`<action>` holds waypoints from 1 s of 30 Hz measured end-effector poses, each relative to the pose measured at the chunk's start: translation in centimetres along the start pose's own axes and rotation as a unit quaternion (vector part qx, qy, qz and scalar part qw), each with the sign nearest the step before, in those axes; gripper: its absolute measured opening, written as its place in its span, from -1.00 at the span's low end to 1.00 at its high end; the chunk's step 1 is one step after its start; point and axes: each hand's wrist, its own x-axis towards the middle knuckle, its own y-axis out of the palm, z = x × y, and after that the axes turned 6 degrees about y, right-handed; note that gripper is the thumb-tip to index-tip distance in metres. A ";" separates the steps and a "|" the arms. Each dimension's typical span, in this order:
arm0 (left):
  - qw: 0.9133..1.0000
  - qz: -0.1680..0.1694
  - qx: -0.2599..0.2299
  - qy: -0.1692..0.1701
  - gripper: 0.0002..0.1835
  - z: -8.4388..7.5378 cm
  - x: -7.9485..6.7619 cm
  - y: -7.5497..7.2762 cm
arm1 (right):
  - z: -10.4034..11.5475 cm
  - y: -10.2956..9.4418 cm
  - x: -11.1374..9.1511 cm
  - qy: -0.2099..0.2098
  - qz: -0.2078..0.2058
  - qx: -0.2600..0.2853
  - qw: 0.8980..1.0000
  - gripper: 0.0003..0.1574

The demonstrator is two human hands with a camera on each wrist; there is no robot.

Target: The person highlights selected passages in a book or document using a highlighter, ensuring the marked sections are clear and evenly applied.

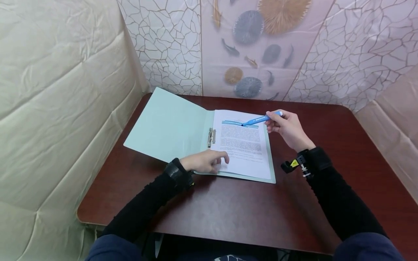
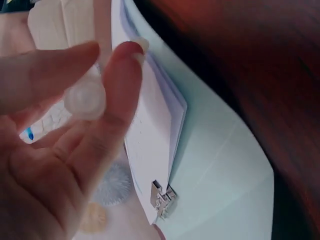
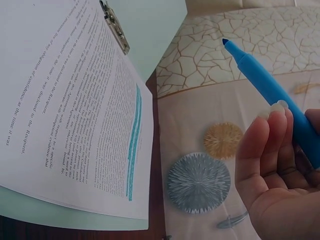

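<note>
My right hand (image 1: 287, 127) holds a blue marker (image 1: 261, 119) by its rear part, its dark tip uncapped and over the upper lines of a printed page (image 1: 241, 145). In the right wrist view the marker (image 3: 270, 80) stands apart from the paper, and blue streaks (image 3: 135, 145) run across several lines of text. Low on the page's left side lies my left hand (image 1: 205, 160). Between its thumb and fingers the left wrist view shows a small translucent round piece (image 2: 86, 100), like the end of a cap. The sheets lie in a pale green folder (image 1: 173, 127), spread wide.
A metal clip (image 1: 211, 137) sits along the folder's spine. The folder lies on a dark reddish-brown table (image 1: 248, 206). Patterned sheeting (image 1: 248, 65) hangs behind the table, and a cream cloth (image 1: 65, 108) covers the left side.
</note>
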 end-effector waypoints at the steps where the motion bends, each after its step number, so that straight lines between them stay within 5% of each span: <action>1: 1.000 -0.005 -0.002 0.000 -0.57 -0.1 0.0 0.0 | 0.0 -0.1 0.0 -0.001 -0.001 0.001 1.000 -0.56; 30: 0.995 0.053 0.079 -0.015 -0.70 -0.7 1.1 2.5 | 0.0 -0.3 0.1 -0.006 -0.012 -0.014 1.000 -0.52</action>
